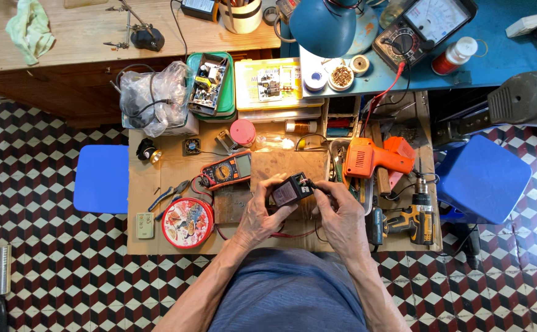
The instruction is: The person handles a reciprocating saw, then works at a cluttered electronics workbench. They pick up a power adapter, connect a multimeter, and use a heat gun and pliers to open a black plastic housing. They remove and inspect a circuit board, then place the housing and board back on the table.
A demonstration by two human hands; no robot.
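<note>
Both hands are gripping the small black adapter (290, 190) at frame centre: left hand (257, 216) cradling it, right hand (342, 215) pinching its end; steady support above the table (158, 237) matters.

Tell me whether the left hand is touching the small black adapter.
Touching. The head view shows the left hand with its fingers wrapped around the black adapter, holding it above the table while the right hand meets its other end.

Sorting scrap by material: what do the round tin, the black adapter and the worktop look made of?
Round tin: likely printed metal, glossy red lid. Black adapter in both hands: matte moulded plastic, seemingly. Worktop: brown board, maybe cardboard or plywood; dull, flat.
</note>
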